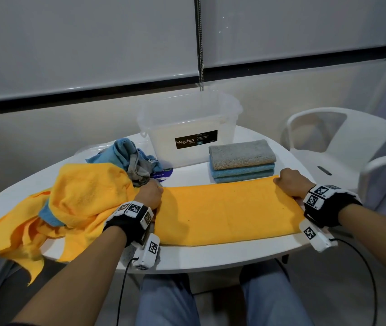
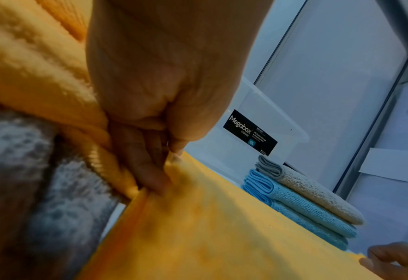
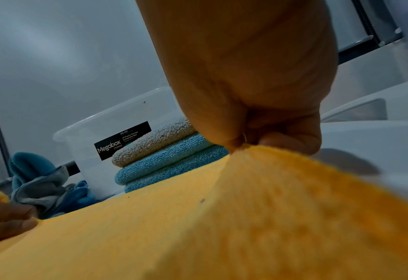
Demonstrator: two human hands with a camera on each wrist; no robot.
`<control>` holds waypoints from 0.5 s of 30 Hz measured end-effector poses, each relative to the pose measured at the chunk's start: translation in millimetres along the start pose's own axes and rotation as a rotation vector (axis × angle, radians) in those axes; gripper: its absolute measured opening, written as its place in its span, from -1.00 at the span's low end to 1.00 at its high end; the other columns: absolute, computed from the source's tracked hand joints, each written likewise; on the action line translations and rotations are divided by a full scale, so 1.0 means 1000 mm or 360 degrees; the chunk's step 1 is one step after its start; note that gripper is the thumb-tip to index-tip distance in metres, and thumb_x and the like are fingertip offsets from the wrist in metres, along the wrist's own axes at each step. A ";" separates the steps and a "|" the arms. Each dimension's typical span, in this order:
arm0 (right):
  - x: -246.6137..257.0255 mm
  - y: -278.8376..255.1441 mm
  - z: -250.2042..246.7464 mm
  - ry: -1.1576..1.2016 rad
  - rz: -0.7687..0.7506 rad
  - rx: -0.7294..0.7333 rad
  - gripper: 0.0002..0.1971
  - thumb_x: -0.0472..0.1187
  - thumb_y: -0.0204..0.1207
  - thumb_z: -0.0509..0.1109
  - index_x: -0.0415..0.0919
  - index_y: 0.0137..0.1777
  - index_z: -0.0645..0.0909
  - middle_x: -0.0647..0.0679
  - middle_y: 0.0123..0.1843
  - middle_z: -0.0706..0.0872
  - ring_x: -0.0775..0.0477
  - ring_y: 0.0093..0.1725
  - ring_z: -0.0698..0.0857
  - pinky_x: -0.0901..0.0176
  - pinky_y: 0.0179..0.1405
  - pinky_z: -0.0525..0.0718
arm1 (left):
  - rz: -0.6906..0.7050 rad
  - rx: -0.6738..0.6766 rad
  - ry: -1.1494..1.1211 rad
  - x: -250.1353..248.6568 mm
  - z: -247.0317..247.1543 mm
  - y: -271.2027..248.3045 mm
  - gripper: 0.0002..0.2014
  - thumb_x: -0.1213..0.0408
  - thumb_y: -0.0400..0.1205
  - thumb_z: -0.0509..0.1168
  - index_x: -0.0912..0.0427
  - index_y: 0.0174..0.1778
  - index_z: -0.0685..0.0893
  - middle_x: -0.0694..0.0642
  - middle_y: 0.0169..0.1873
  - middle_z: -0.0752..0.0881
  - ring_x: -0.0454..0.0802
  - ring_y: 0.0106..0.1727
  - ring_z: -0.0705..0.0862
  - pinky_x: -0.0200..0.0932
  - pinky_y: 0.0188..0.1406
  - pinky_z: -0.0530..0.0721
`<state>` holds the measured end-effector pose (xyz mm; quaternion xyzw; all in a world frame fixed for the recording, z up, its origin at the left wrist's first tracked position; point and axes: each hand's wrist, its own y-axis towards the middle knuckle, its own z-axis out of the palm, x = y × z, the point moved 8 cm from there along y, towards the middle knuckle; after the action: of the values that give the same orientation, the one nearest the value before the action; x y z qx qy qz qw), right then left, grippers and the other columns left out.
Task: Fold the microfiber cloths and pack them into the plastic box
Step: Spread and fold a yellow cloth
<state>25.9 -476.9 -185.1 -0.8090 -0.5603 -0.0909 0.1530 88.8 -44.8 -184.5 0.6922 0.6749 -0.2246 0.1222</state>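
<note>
White oval bench [image 1: 210,257] under drawn grey roller blinds [image 1: 81,43], white plastic chair [image 1: 342,142] off to the right. Left hand [image 1: 150,193] curled down on the left end of a flat yellow cloth [image 1: 229,212], fingers [image 2: 150,170] bunching and pinching the fabric against the bench. Right hand [image 1: 291,181] at the opposite end, thumb and fingers [image 3: 291,140] pinching the far right corner of that same cloth. Hands well apart, one at each short end, cloth stretched flat between them near the front edge of the bench. Just left of the left hand, a loose heap of unfolded yellow cloths [image 1: 79,203] spilling over the bench edge, a bit of blue showing inside. Behind that heap, a crumpled pile of blue and grey cloths [image 1: 130,158]. Beyond the flat cloth on the right, a neat stack of folded cloths [image 1: 242,161]: grey on top, two blue beneath. Clear plastic box [image 1: 187,128] with a black Megabox label at the back of the bench, just left of the stack, lid off; contents unclear through its cloudy walls.
</note>
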 end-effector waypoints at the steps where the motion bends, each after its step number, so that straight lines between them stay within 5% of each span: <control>1: 0.000 0.001 0.001 -0.0003 0.0006 -0.0002 -0.77 -0.11 0.75 0.19 -0.30 -0.02 0.46 -0.25 -0.01 0.58 -0.26 -0.04 0.58 0.01 -0.10 0.47 | -0.0005 -0.0005 0.0009 0.000 0.000 0.000 -0.75 0.30 0.80 0.12 0.34 0.32 0.51 0.35 0.26 0.65 0.27 0.28 0.62 -0.11 0.03 0.45; 8: -0.007 0.002 0.004 -0.0061 0.0068 -0.0026 -0.69 0.01 0.75 0.21 -0.28 0.13 0.50 -0.29 0.15 0.65 -0.25 0.02 0.60 0.01 -0.07 0.52 | -0.0044 -0.0031 0.0160 -0.003 0.004 -0.001 -0.70 0.30 0.77 0.18 0.39 0.36 0.48 0.36 0.28 0.65 0.29 0.31 0.63 -0.05 0.08 0.51; 11: -0.010 0.000 0.000 -0.0015 0.0093 -0.0048 -0.67 0.07 0.71 0.25 -0.24 0.03 0.48 -0.21 0.02 0.62 -0.23 -0.05 0.60 0.03 -0.10 0.53 | -0.0062 -0.0031 0.0234 -0.005 0.003 -0.001 -0.67 0.29 0.76 0.19 0.39 0.40 0.45 0.36 0.31 0.65 0.29 0.33 0.63 0.02 0.19 0.58; 15: -0.010 -0.002 -0.002 0.0340 0.0052 -0.0062 -0.55 0.16 0.58 0.41 -0.17 -0.31 0.43 -0.11 -0.35 0.56 -0.16 -0.30 0.59 0.10 -0.34 0.43 | -0.0023 -0.0177 0.0574 -0.022 -0.010 -0.012 -0.69 0.30 0.73 0.22 0.24 0.37 0.39 0.29 0.23 0.67 0.28 0.22 0.69 0.07 0.05 0.64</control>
<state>20.2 -485.9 -186.0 -0.8066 -0.5256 -0.1849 0.1975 78.4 -58.7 -164.2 0.7085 0.7022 -0.0603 0.0356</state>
